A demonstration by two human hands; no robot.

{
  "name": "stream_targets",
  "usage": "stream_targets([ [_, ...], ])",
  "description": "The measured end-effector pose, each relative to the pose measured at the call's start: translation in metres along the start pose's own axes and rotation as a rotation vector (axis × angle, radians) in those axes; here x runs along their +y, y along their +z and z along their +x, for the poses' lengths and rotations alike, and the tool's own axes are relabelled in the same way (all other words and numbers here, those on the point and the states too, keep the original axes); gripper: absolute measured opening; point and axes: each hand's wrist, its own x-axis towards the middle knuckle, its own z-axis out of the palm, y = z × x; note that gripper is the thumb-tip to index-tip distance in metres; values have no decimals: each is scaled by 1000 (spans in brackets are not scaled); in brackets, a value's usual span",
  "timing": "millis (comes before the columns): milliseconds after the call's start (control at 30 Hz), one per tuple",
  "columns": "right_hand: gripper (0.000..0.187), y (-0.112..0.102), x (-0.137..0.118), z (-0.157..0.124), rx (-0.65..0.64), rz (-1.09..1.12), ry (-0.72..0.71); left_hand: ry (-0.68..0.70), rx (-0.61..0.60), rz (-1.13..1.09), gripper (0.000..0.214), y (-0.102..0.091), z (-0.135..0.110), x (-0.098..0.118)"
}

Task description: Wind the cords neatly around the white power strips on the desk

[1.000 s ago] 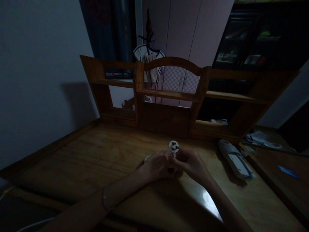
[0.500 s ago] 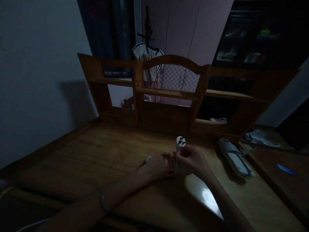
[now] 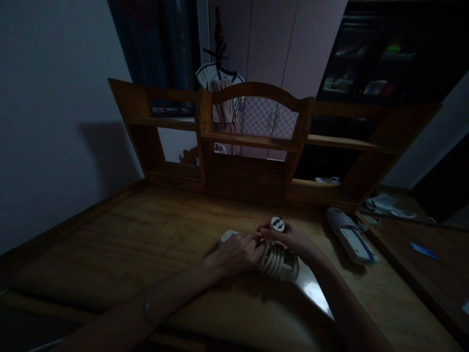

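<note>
A white power strip (image 3: 291,268) with its cord (image 3: 273,258) wound around it in several turns is held just above the wooden desk. My left hand (image 3: 240,252) is closed over its middle, and one white end shows past the knuckles. My right hand (image 3: 289,237) pinches the three-pin plug (image 3: 277,224), its dark metal pins facing up and away from me. The fingertips of both hands meet near the wound cord. Part of the strip is hidden under my left hand.
Another strip wrapped in grey cord (image 3: 351,237) lies at the desk's right. A wooden shelf unit (image 3: 249,142) stands along the back edge. On the lower surface at right lies a blue packet (image 3: 423,251). A wall (image 3: 54,146) borders the left side.
My right hand has lowered the plug toward the wound cord and tilted it. More of the strip's right end and its cord turns now show. The view has shifted slightly.
</note>
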Motion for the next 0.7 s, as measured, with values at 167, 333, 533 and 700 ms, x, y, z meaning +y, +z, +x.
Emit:
stream_targets([
  [167, 37, -2, -4, -4, -36, -8, 26, -22, 45, 39, 16, -7, 2, 0],
  [333, 40, -2, -3, -2, 54, -130, 83, -61, 95, 10, 19, -13, 4, -1],
  [533, 38, -2, 1, -1, 52, -5, 111, -59, 198, 28, 25, -9, 1, -1],
  [700, 40, -2, 5, 0, 42, 13, 157, -8, 180, -20, 27, -3, -1, -4],
])
